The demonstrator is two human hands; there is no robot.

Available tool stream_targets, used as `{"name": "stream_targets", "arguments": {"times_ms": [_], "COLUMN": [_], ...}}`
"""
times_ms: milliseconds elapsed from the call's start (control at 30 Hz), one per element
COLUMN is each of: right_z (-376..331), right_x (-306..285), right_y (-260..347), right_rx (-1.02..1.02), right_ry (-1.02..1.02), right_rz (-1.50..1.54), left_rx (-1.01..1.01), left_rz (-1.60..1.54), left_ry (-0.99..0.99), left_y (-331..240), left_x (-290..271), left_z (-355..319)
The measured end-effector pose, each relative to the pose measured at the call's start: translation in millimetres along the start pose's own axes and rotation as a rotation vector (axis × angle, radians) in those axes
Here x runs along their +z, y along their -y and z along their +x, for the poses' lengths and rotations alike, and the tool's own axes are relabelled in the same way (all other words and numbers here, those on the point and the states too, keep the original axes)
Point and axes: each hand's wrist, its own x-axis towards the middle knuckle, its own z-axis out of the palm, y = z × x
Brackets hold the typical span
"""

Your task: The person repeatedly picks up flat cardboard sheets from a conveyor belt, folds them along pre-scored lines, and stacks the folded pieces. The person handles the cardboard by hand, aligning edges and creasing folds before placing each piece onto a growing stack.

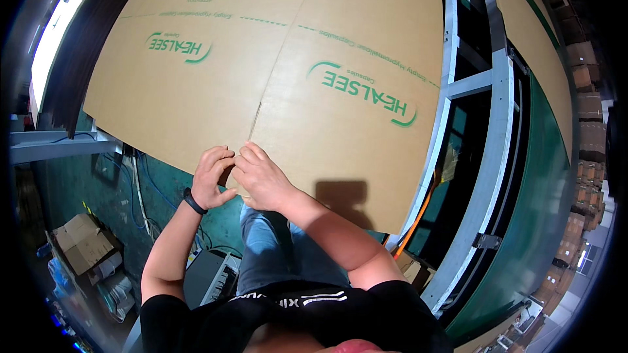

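Green floor (75,186) is seen left of a metal frame (474,84), beside which a cardboard sheet (366,150) is laid. Its near edge is clasped by the right hand (261,180); the left hand (210,176) is curled there, its grip unclear. Likely light but stiff, the sheet is best held by that edge; its crease (260,106) is pointed away, roughly alongside the frame, the long axis uncertain.

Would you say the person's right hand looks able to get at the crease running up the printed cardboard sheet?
Most likely yes: the right hand is at the visible near end of the crease, and nothing seems to cover the rest.
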Motion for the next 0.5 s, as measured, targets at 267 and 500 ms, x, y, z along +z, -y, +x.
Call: {"name": "stream_targets", "arguments": {"times_ms": [267,500], "right_z": [12.1,5.8], "right_x": [-1.5,9.9], "right_y": [-10.2,-10.0], "right_rx": [-0.015,-0.032], "right_ry": [0.046,-0.059], "right_rz": [0.067,0.090], "left_rx": [-0.015,0.038], "left_rz": [-0.018,0.005], "left_ry": [-0.007,0.010], "left_y": [1.0,12.2], "left_x": [2.5,-2.9], "left_z": [-2.4,-0.2]}}
